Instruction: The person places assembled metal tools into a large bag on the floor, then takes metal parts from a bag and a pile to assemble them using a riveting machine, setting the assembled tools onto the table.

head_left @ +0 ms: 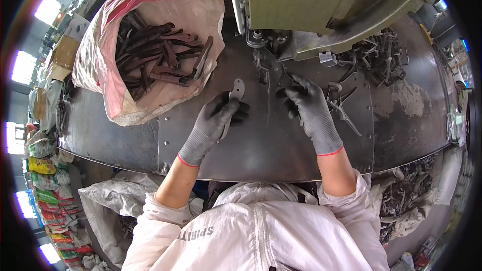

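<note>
My left hand [213, 120], in a grey work glove, is closed on a flat, curved metal tool handle [237, 89]. Its rounded end with small holes sticks out past the thumb. My right hand [307, 101], gloved alike, is half bent with its fingers apart. Those fingertips are close to a dark metal part [266, 65] beneath the machine head [258, 40]; whether they touch it is unclear. To the right of this hand, a metal pair of pliers [341, 105] lies with its legs spread on the steel table [241, 155].
At the back left, a white and pink woven sack [150, 113] is full of dark handles [163, 55]. A large green machine [306, 0] stands over the table's far side. Metal parts [381, 55] are heaped at the back right. Sacks [115, 193] sit below the front edge.
</note>
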`<state>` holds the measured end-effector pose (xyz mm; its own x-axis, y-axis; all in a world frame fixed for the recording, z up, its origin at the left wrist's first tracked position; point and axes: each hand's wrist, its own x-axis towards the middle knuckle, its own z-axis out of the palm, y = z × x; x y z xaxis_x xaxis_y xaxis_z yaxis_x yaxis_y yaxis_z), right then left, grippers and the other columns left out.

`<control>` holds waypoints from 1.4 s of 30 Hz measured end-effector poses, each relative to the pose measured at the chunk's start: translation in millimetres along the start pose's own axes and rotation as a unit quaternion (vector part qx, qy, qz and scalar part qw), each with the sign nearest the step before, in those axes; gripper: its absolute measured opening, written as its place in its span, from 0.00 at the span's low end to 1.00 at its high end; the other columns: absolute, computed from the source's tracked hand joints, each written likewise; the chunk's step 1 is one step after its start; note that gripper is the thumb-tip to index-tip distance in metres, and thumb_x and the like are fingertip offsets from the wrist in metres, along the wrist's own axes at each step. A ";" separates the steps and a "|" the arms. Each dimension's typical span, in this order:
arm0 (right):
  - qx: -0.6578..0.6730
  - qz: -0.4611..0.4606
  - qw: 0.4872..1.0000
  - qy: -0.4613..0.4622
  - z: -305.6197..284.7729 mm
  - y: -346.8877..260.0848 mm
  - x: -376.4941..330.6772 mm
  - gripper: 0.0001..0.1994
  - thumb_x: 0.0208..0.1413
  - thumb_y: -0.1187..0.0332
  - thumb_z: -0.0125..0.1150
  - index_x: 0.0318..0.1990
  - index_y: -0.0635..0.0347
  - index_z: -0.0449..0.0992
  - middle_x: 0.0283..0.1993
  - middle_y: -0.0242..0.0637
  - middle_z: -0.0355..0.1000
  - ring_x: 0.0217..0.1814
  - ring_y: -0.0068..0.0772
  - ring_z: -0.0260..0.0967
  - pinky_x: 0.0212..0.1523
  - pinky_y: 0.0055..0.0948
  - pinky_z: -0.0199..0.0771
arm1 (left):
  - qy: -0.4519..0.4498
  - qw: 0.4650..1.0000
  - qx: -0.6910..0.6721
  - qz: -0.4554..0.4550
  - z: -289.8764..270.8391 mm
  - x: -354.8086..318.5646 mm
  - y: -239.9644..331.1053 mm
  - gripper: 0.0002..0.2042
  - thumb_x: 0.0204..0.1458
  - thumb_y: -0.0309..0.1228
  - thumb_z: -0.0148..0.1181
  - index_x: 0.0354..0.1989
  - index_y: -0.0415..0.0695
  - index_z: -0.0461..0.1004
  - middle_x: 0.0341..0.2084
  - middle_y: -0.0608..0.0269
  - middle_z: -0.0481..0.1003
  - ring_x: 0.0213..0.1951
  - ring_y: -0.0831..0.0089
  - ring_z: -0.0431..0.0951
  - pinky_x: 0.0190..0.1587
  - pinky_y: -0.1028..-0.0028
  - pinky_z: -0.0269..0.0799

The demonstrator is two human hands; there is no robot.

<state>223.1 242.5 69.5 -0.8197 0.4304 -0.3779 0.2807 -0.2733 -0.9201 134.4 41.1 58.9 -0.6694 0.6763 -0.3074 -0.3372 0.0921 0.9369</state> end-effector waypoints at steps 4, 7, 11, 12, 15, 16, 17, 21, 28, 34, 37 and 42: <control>-0.013 0.013 1.000 0.000 -1.0 3.0 4.4 0.22 0.54 0.77 0.48 0.58 0.65 0.60 0.35 0.38 0.72 0.21 0.17 0.63 0.17 0.17 0.64 | -0.016 1.000 -0.004 0.010 -0.5 0.9 -2.6 0.20 0.57 0.40 0.47 0.49 0.35 0.62 0.38 0.55 0.73 0.38 0.70 0.76 0.41 0.73 0.71; -0.023 0.007 0.999 -0.022 -2.0 0.4 1.1 0.22 0.54 0.77 0.48 0.58 0.65 0.59 0.35 0.39 0.72 0.21 0.17 0.64 0.18 0.17 0.63 | -0.023 1.000 0.013 0.001 7.2 -4.3 4.3 0.21 0.57 0.40 0.47 0.49 0.35 0.62 0.39 0.54 0.73 0.38 0.70 0.75 0.42 0.73 0.70; 0.005 0.002 1.000 -0.024 -2.6 4.2 2.4 0.22 0.53 0.78 0.47 0.58 0.66 0.60 0.32 0.38 0.73 0.21 0.18 0.64 0.18 0.17 0.63 | -0.059 0.998 0.013 -0.001 11.4 -6.8 4.0 0.22 0.57 0.41 0.46 0.51 0.34 0.61 0.40 0.53 0.72 0.39 0.70 0.75 0.43 0.73 0.70; -0.003 0.011 1.000 -0.012 -2.6 6.7 4.4 0.22 0.53 0.78 0.46 0.58 0.66 0.60 0.32 0.38 0.73 0.20 0.18 0.64 0.17 0.18 0.62 | -0.063 0.998 0.021 -0.001 11.1 -6.2 2.6 0.22 0.57 0.41 0.46 0.52 0.34 0.60 0.41 0.53 0.72 0.39 0.70 0.74 0.43 0.73 0.70; -0.025 0.001 0.999 -0.021 -4.0 7.7 5.4 0.22 0.52 0.79 0.46 0.58 0.66 0.60 0.31 0.37 0.73 0.20 0.18 0.65 0.17 0.18 0.63 | -0.065 0.997 0.029 -0.007 11.1 -5.3 1.0 0.22 0.58 0.41 0.46 0.52 0.34 0.60 0.41 0.53 0.72 0.40 0.70 0.74 0.43 0.73 0.70; -0.024 0.003 0.999 -0.021 -4.8 6.6 5.3 0.22 0.52 0.79 0.46 0.58 0.66 0.60 0.31 0.37 0.73 0.20 0.18 0.65 0.17 0.18 0.63 | -0.064 0.997 0.030 -0.008 11.9 -4.3 -0.4 0.22 0.58 0.41 0.46 0.52 0.34 0.60 0.41 0.53 0.72 0.40 0.70 0.74 0.43 0.73 0.70; -0.028 0.009 0.999 -0.024 -4.9 4.2 5.1 0.23 0.52 0.79 0.46 0.58 0.65 0.60 0.31 0.38 0.73 0.20 0.19 0.65 0.18 0.19 0.63 | -0.064 0.998 0.025 -0.009 12.4 -3.0 -1.6 0.22 0.58 0.40 0.46 0.53 0.34 0.60 0.41 0.53 0.72 0.40 0.69 0.74 0.42 0.73 0.70; -0.033 -0.002 0.999 -0.033 -6.5 19.8 15.8 0.23 0.51 0.77 0.48 0.57 0.67 0.60 0.35 0.38 0.73 0.19 0.18 0.63 0.18 0.18 0.61 | -0.070 0.998 0.005 -0.005 18.3 -0.4 1.4 0.18 0.58 0.35 0.47 0.52 0.35 0.61 0.36 0.57 0.74 0.37 0.72 0.75 0.40 0.74 0.71; 0.001 0.044 0.999 -0.006 -6.5 27.5 14.7 0.23 0.52 0.77 0.47 0.58 0.64 0.59 0.34 0.36 0.73 0.19 0.19 0.64 0.18 0.19 0.62 | -0.075 0.995 0.068 0.001 25.1 8.3 16.8 0.19 0.57 0.37 0.45 0.51 0.34 0.61 0.38 0.53 0.73 0.37 0.68 0.75 0.41 0.73 0.71; -0.089 -0.105 0.986 -0.090 2.7 16.6 -2.8 0.21 0.51 0.78 0.49 0.55 0.60 0.62 0.45 0.41 0.68 0.40 0.34 0.67 0.40 0.35 0.69 | -0.141 0.988 0.041 0.039 49.8 21.0 33.6 0.20 0.57 0.39 0.47 0.50 0.34 0.62 0.37 0.53 0.73 0.37 0.69 0.75 0.38 0.72 0.72; -0.433 -0.350 0.825 0.095 -45.6 39.5 -13.3 0.25 0.44 0.79 0.54 0.54 0.59 0.63 0.45 0.45 0.67 0.50 0.42 0.63 0.51 0.40 0.62 | -0.096 0.995 0.038 -0.009 36.7 25.8 7.0 0.18 0.58 0.38 0.47 0.47 0.33 0.64 0.34 0.55 0.73 0.34 0.73 0.75 0.38 0.75 0.71; -0.555 -0.237 0.787 0.127 -139.3 31.9 -43.8 0.27 0.39 0.80 0.56 0.54 0.60 0.65 0.48 0.50 0.66 0.50 0.49 0.63 0.49 0.38 0.64 | -0.001 1.000 -0.021 -0.013 -7.8 22.7 -27.5 0.21 0.58 0.37 0.46 0.55 0.37 0.60 0.35 0.58 0.71 0.35 0.71 0.74 0.38 0.73 0.72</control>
<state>337.5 334.7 42.3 -0.8775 0.4532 0.1567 0.3513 0.8300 -0.4333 123.4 48.3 24.9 -0.6590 0.6757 -0.3305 -0.3810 0.0790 0.9212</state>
